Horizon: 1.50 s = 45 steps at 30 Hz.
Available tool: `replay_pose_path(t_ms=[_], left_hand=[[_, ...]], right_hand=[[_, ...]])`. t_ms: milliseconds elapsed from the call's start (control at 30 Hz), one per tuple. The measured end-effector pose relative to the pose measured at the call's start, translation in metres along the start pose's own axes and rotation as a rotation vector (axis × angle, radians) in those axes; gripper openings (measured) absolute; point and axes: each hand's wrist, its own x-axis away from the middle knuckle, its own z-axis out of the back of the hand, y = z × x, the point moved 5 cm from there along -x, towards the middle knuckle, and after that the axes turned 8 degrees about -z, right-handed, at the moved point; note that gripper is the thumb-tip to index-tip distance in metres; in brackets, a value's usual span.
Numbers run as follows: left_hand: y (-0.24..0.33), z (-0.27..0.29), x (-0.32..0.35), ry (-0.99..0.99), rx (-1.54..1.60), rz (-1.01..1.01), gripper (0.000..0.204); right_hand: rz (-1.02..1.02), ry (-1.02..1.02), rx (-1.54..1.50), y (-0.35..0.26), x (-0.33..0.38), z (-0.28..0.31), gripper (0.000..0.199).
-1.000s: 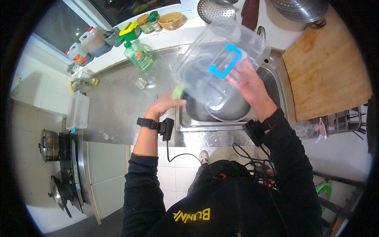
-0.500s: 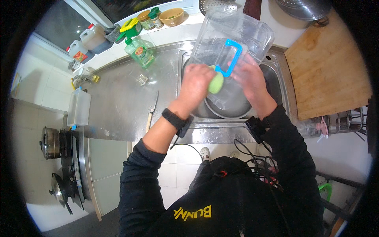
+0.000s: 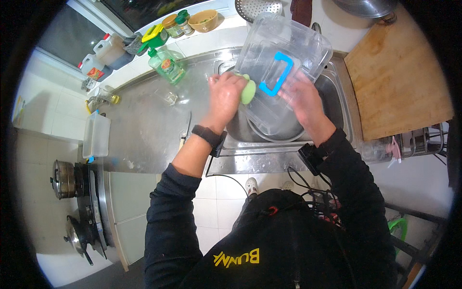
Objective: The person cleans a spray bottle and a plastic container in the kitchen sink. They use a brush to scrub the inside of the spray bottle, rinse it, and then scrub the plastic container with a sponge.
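In my left hand (image 3: 223,98) is a light green sponge (image 3: 249,92), its fingers closed round the back of it. The sponge is at the left edge of a clear plastic box (image 3: 257,45), tilted over the sink (image 3: 342,108). My right hand (image 3: 304,98) grips the box's right side, close to a bright blue handle (image 3: 290,61); its fingertips are blurred. Under the box, partly hidden, a round metal basin (image 3: 275,138) sits in the sink.
Left on the steel counter (image 3: 139,125) are a knife (image 3: 183,137), a green soap bottle (image 3: 166,67) and a clear bin (image 3: 97,135). Jars (image 3: 172,26) and a bowl (image 3: 203,20) line the sill. A wooden board (image 3: 399,77) stands right of the sink.
My left hand and the sponge have moved left, from beside the blue handle to the box's left edge. The box and my right hand have shifted only slightly.
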Motion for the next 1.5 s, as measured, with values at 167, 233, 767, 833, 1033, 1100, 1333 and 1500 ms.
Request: replay_pose_path(t_ms=[167, 233, 767, 833, 1033, 1100, 1333, 1500], left_hand=[[0.045, -0.001, 0.001, -0.117, 0.15, -0.368, 0.026], [0.034, -0.003, 0.0, -0.093, 0.158, -0.196, 0.025], [0.032, -0.015, 0.013, -0.043, 0.177, -0.372, 0.028], [0.028, -0.017, 0.012, -0.056, 0.2, -0.311, 0.028], [-0.008, -0.017, 0.008, 0.008, 0.136, -0.002, 0.038], [0.01, -0.019, 0.014, 0.009, 0.244, 0.05, 0.042], [0.024, -0.01, 0.007, -0.037, 0.126, 0.074, 0.034], [0.039, -0.017, 0.015, -0.143, 0.259, -0.202, 0.032]], right_hand=[[0.022, 0.096, -0.032, 0.003, -0.009, 0.008, 0.063], [0.023, 0.074, -0.001, 0.004, -0.01, 0.009, 0.062], [0.018, 0.065, -0.034, 0.005, -0.013, 0.011, 0.062], [0.014, 0.073, -0.029, 0.005, -0.013, 0.013, 0.062], [0.091, 0.058, -0.024, -0.006, -0.01, 0.018, 0.061], [0.113, 0.056, -0.093, -0.011, -0.013, 0.017, 0.059], [0.161, 0.005, -0.102, -0.022, -0.015, 0.016, 0.063], [0.217, 0.023, -0.105, -0.027, -0.014, 0.015, 0.061]])
